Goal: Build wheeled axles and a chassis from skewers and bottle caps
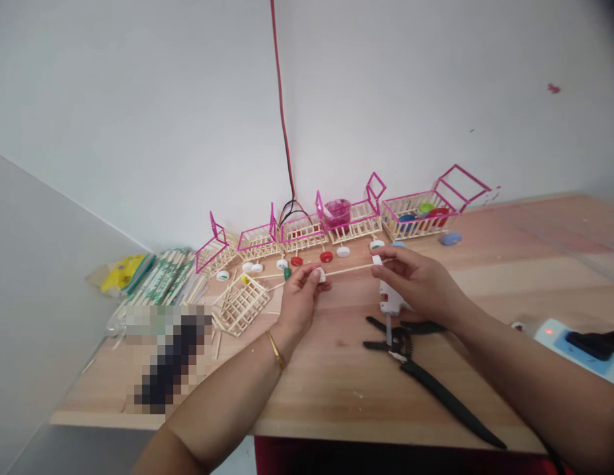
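A thin wooden stick (350,269) runs between my two hands, with a white cap at each end. My left hand (301,293) pinches the white cap (321,274) at the stick's left end. At the right end, the fingers of my right hand (418,277) close on the other white cap (376,262). Below my right hand a white glue gun (392,300) is partly hidden, a glue stick poking out of it. Left of my left hand lies a small frame of wooden sticks (245,305).
Green-handled cutters (445,399) lie near the front edge. Several stick carts with pink rims, one of them here (418,218), line the wall, bottle caps beside them. Bagged sticks (171,277) are at left, a power strip (578,349) at right.
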Demonstrator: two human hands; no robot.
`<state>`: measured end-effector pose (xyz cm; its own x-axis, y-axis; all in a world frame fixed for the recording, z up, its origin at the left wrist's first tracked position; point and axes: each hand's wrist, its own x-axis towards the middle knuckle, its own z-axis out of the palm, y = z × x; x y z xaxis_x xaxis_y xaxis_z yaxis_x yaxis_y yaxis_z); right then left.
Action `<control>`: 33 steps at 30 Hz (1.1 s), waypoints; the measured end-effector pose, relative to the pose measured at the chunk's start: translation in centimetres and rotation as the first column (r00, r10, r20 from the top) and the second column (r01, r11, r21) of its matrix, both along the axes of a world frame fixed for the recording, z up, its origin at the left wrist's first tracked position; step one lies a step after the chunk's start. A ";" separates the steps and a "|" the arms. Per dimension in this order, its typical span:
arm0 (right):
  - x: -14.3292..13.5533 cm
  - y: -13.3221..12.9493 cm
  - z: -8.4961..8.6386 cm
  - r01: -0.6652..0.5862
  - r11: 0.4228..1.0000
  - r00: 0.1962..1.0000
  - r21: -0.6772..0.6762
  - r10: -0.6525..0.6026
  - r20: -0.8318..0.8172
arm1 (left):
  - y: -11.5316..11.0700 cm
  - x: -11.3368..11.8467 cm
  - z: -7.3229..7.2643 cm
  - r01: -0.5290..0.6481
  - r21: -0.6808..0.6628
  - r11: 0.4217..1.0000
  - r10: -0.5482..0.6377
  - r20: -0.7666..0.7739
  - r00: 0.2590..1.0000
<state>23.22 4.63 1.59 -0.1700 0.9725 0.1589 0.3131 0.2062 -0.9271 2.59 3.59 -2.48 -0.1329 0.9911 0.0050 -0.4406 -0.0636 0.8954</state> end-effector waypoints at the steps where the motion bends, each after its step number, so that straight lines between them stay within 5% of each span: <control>1: 0.0 0.0 -0.1 0.001 1.000 1.000 0.004 -0.001 -0.005 | 0.0 0.0 0.0 -0.001 0.000 1.000 0.001 0.000 1.000; 19: -0.3 0.0 -0.7 -0.011 0.999 0.996 -0.038 0.007 -0.094 | 0.0 0.0 0.0 0.003 0.009 1.000 -0.002 -0.011 1.000; 24: -0.8 -0.2 -0.2 -0.022 0.999 0.976 -0.028 0.015 -0.217 | -0.4 0.2 0.5 0.128 -0.016 0.992 -0.127 0.050 0.991; 33: -0.7 -0.9 0.0 -0.141 0.987 0.988 -0.075 0.136 -0.069 | -1.2 0.4 0.6 0.331 -0.029 0.943 -0.331 0.008 0.944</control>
<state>22.55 3.73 1.63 -0.2961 0.9503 0.0964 0.2263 0.1679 -0.9595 2.96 2.43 -1.92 0.2031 0.9789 -0.0246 -0.4354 0.1128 0.8931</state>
